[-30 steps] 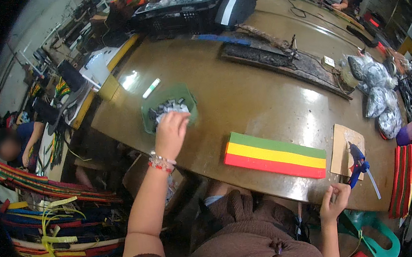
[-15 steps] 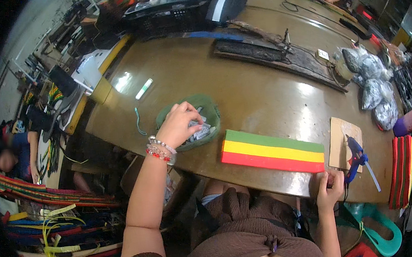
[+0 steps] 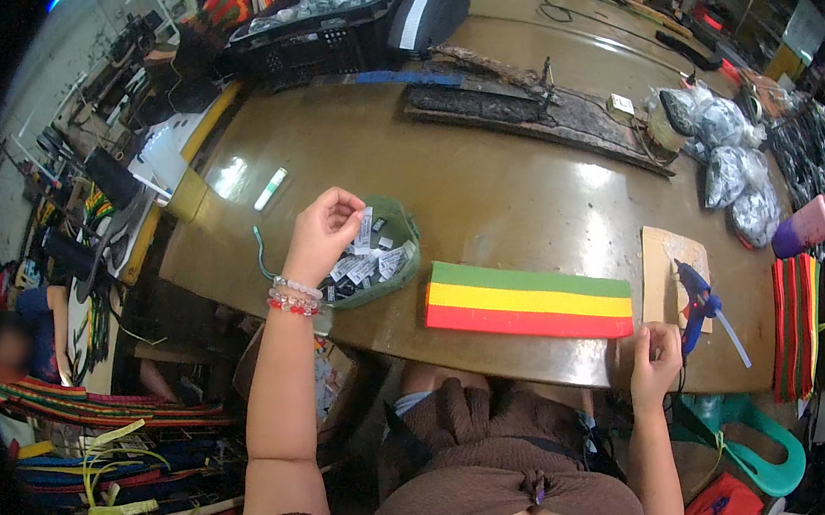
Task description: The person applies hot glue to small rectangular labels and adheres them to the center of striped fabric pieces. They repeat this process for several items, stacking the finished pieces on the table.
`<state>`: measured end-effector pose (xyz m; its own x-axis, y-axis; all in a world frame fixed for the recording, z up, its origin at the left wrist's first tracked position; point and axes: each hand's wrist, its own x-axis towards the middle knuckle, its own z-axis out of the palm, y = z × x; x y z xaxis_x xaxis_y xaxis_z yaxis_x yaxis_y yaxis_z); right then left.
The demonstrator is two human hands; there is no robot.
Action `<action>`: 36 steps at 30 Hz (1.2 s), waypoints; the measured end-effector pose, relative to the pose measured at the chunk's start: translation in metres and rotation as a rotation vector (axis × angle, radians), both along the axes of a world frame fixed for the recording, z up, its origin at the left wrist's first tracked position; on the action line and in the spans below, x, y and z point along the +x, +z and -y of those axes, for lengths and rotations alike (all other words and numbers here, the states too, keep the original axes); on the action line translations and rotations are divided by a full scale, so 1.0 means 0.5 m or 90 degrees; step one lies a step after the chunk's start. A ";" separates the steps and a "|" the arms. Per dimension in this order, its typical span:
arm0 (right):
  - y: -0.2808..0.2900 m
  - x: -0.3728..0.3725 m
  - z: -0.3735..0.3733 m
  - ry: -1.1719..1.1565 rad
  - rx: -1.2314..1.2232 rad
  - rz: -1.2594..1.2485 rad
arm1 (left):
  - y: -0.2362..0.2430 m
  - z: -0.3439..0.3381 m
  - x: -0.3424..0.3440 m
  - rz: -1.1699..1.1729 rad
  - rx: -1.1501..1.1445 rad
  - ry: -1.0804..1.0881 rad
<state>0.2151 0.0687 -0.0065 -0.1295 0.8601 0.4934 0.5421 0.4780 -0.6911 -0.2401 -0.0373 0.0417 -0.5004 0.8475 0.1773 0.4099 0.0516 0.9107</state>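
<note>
My left hand (image 3: pixel 322 235) is at the green container (image 3: pixel 412 238), thumb and fingertips pinched on a small white printed label (image 3: pixel 364 226). Several more labels, white and dark, lie loose inside. To its right a folded band striped green, yellow and red (image 3: pixel 528 302) lies flat along the table's near edge. My right hand (image 3: pixel 654 365) is just below the band's right end, fingers curled together; whatever they hold, if anything, is hidden. Beside it a blue glue gun (image 3: pixel 699 300) rests on a piece of brown cardboard (image 3: pixel 657 272).
A white-and-green tube (image 3: pixel 271 188) lies beyond the container. Across the table stretch a dark board (image 3: pixel 509 119) and a black crate (image 3: pixel 311 52). Bagged goods (image 3: pixel 725 169) and a pink-purple bottle (image 3: pixel 811 224) stand at right. Other people sit at far right and left.
My left hand has lifted out of the container's middle toward its far left rim, a label now between its fingertips. The right hand stays by the band, fingers slightly raised.
</note>
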 end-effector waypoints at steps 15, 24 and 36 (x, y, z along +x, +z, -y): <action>0.130 -0.155 0.123 0.393 -0.551 -0.020 | -0.002 0.119 0.384 0.153 -0.166 -0.338; 0.084 -0.221 0.049 0.355 -0.404 -0.128 | -0.018 0.063 0.334 -0.117 0.007 -0.108; 0.056 -0.258 0.021 0.295 -0.297 0.122 | -0.060 0.015 0.306 -0.165 -0.098 -0.081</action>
